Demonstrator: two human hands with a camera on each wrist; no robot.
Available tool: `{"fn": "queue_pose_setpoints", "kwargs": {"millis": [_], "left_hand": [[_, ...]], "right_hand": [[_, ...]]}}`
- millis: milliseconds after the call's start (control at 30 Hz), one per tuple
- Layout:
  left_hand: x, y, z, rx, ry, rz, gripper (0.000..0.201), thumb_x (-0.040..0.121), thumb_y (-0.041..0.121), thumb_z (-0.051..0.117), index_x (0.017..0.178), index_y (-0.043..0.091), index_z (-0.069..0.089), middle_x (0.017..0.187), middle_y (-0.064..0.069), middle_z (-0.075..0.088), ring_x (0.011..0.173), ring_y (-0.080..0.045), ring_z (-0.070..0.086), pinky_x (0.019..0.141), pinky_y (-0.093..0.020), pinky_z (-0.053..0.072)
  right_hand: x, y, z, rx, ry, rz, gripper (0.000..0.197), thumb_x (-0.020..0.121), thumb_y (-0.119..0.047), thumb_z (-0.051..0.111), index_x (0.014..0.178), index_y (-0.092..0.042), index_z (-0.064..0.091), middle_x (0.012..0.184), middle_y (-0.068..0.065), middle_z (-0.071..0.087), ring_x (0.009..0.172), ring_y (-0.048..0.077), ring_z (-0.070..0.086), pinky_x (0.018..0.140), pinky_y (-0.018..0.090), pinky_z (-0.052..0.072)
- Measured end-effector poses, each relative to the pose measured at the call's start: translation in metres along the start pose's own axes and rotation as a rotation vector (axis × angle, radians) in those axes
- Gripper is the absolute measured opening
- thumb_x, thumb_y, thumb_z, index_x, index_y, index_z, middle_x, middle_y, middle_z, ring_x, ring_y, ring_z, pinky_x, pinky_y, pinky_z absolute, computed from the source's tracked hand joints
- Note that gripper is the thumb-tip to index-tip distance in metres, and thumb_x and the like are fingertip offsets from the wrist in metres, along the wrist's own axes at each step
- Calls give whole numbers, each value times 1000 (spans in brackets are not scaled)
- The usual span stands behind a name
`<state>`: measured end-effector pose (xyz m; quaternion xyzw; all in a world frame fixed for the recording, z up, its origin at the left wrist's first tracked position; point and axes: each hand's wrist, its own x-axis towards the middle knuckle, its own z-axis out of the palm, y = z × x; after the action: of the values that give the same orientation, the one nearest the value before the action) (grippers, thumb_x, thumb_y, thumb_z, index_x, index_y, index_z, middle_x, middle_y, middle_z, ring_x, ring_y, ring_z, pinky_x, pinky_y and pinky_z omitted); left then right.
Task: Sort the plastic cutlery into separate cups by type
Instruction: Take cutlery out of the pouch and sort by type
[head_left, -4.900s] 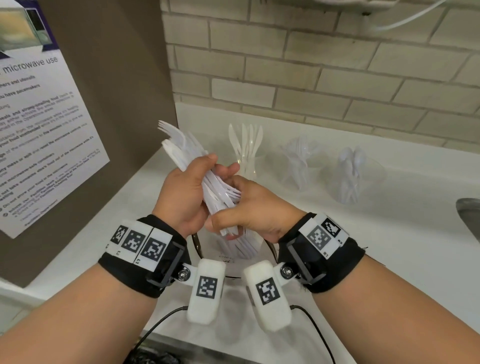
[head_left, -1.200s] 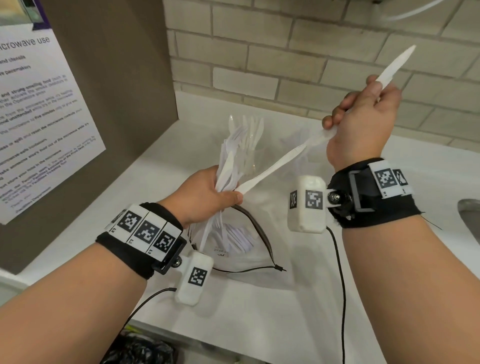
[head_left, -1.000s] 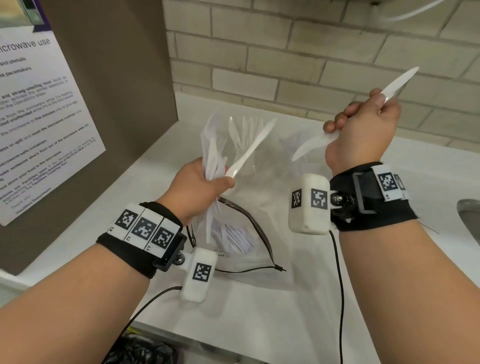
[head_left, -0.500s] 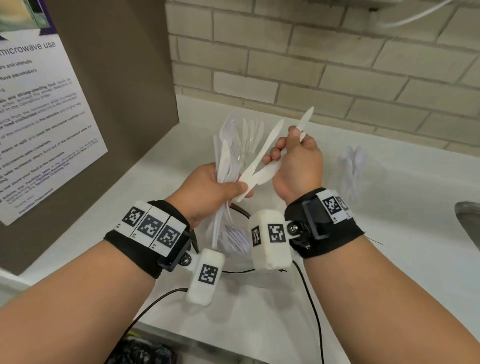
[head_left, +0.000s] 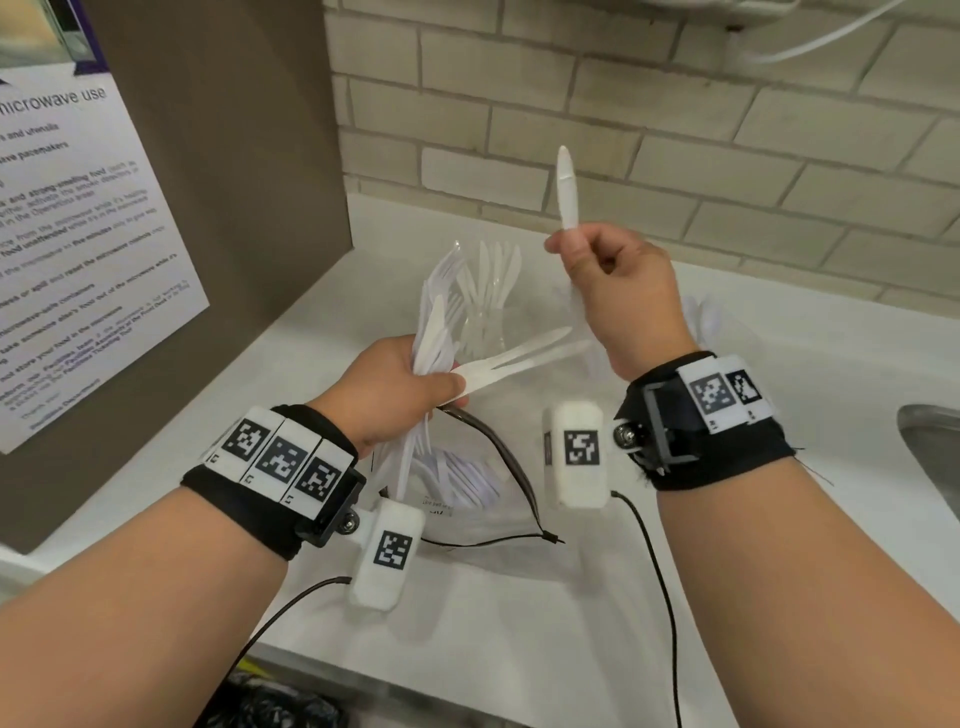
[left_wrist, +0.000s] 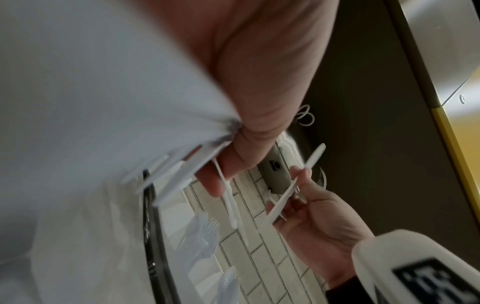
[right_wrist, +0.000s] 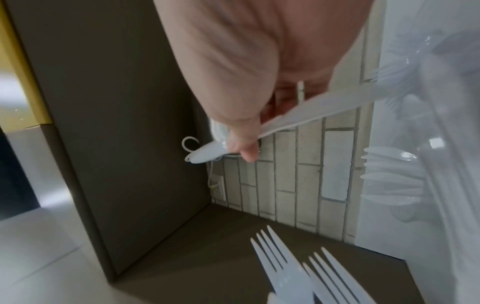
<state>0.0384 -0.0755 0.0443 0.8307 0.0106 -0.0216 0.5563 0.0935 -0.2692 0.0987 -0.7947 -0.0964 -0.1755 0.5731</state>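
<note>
Since half a second ago the right hand (head_left: 618, 301) has lifted away, pinching one white knife (head_left: 566, 192) upright above the counter (head_left: 779, 395). The left hand (head_left: 400, 389) grips the cutlery bundle (head_left: 441, 332). The wall notice (head_left: 78, 260) reads "microwave use".

A white printed paper notice (head_left: 78, 249) with a purple band at its top is fixed to the brown cabinet side panel (head_left: 249, 156) on the left. Its heading reads "microwave use", cut off at the picture's edge. Below it, "and utensils" and "pacemakers" can be made out, and further down "microwave-safe containers". The remaining lines are too blurred to read.
</note>
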Motion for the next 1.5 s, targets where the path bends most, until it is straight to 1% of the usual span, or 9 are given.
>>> {"fn": "queue_pose_setpoints", "kwargs": {"millis": [167,333,467,667,833,967,1233,1300,1500], "left_hand": [[0,0,-1,-64,7,-26,4,86,11,65,87,9,69,75,2,73,50,4,57,61,-19,44],[1,-3,-3,-41,18,-35,4,84,13,67,85,11,71,72,4,72,51,2,56,60,-19,44],[1,-5,-1,-1,-9,-29,4,84,15,68,82,12,71,68,7,70,51,4,56,57,-16,42],[-1,-3,4,13,-48,-23,6,83,15,70,85,10,72,81,-3,73,63,-6,61,63,-20,45],[-4,-2,7,18,-92,-5,4,84,14,70,85,11,72,81,1,74,56,7,58,60,-15,41],[-3,-4,4,13,-94,-2,4,84,14,70,84,11,72,80,1,73,55,6,57,62,-18,41],[1,0,2,-71,-38,-21,5,82,7,70,86,9,69,70,6,71,62,1,66,61,-13,46],[-1,-1,4,-78,-45,-14,4,83,8,70,84,10,68,64,8,70,58,2,63,58,-11,46],[-2,-4,2,-155,50,-15,10,85,23,71,82,15,66,75,0,74,68,-4,67,68,-21,46]], "right_hand": [[-12,-1,-2,-26,-149,-95,20,98,-26,53,89,-24,70,65,-6,62,54,5,46,59,17,41],[-18,2,-8,101,-373,124,40,97,-43,45,89,-14,71,86,7,75,65,21,62,75,34,54],[-17,6,-12,-277,-497,46,17,93,-8,56,101,-23,57,85,2,74,68,16,68,74,36,58],[-19,10,-7,-764,-587,-96,13,95,-16,54,108,-18,56,106,3,65,94,23,58,76,30,43],[-23,20,-8,-832,-715,-25,8,94,-12,50,92,-17,44,103,7,66,89,25,60,76,36,51],[-21,23,-17,-924,-690,-41,16,92,-3,47,95,-18,46,86,5,59,74,21,53,57,26,40],[-35,20,-6,-974,-896,-132,20,102,-24,36,118,-27,48,86,-1,59,80,22,55,87,36,34],[-39,21,-5,-1010,-928,-119,17,102,-26,37,116,-21,46,76,-4,52,75,21,52,79,32,35],[-22,23,-26,-729,-615,20,6,100,-22,43,96,-18,43,92,10,64,77,25,57,67,32,46]]}}
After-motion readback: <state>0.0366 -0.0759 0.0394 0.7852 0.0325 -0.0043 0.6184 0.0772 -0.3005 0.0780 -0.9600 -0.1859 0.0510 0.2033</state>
